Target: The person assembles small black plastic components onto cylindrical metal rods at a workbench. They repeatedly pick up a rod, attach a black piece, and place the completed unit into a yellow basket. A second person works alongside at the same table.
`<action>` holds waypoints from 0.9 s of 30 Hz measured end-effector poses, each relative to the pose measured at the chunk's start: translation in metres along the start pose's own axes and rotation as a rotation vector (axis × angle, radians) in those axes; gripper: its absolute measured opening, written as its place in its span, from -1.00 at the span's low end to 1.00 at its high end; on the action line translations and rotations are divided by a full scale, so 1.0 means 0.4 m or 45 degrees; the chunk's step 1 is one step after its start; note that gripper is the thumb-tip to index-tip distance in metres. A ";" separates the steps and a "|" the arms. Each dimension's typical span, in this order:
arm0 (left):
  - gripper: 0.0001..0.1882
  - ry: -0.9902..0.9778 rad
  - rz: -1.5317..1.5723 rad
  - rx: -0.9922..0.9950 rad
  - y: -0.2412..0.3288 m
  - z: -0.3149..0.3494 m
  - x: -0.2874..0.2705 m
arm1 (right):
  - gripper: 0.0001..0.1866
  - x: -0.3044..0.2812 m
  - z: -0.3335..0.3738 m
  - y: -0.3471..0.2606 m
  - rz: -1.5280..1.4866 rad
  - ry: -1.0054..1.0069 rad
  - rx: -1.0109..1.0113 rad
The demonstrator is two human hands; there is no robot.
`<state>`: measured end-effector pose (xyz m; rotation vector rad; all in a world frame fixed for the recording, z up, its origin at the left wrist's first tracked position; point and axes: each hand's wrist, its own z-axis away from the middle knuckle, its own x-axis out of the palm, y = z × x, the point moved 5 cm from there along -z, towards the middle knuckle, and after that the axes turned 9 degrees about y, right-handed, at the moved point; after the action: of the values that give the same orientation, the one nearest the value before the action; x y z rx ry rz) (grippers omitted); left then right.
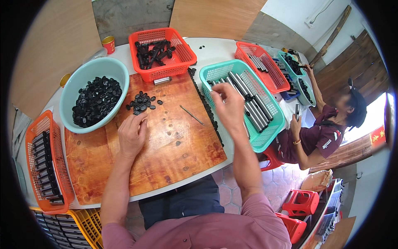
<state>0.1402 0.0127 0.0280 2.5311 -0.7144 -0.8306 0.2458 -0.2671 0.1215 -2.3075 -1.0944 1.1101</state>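
My left hand rests on the brown wooden board, its fingers drawn together beside a small pile of black oval plastic pieces. Whatever its fingertips hold, if anything, cannot be made out. Over the near left part of a teal basket is my right hand, fingers bent inward; the hand itself hides what may be in its grip. Silver metal tubes with black fittings lie in that basket. A thin metal rod lies on the board between my hands. Behind the pile, a single short silver tube lies by the red basket.
A light-blue basin full of black pieces stands left. The red basket holds black parts; an orange basket holds tubes. Another red basket lies beyond the teal one. At right a co-worker sits holding a tube.
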 end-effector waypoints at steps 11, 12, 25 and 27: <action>-0.83 -0.023 0.111 -0.029 0.017 0.002 -0.005 | -0.76 0.021 -0.070 0.326 0.913 -0.757 0.143; -0.83 -0.030 0.110 -0.031 0.016 0.004 -0.005 | -0.75 0.044 -0.069 0.345 0.965 -0.765 0.144; -0.86 -0.009 0.162 -0.030 0.013 0.005 -0.013 | -0.54 0.063 -0.107 0.304 1.056 -0.824 0.418; -0.85 -0.015 0.224 -0.078 0.018 0.006 -0.005 | -0.51 -0.002 -0.135 0.312 1.001 -0.738 0.436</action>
<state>0.1348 0.0077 0.0306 2.3711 -0.8865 -0.7948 0.3488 -0.3467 0.0820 -2.2040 -0.0453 2.1446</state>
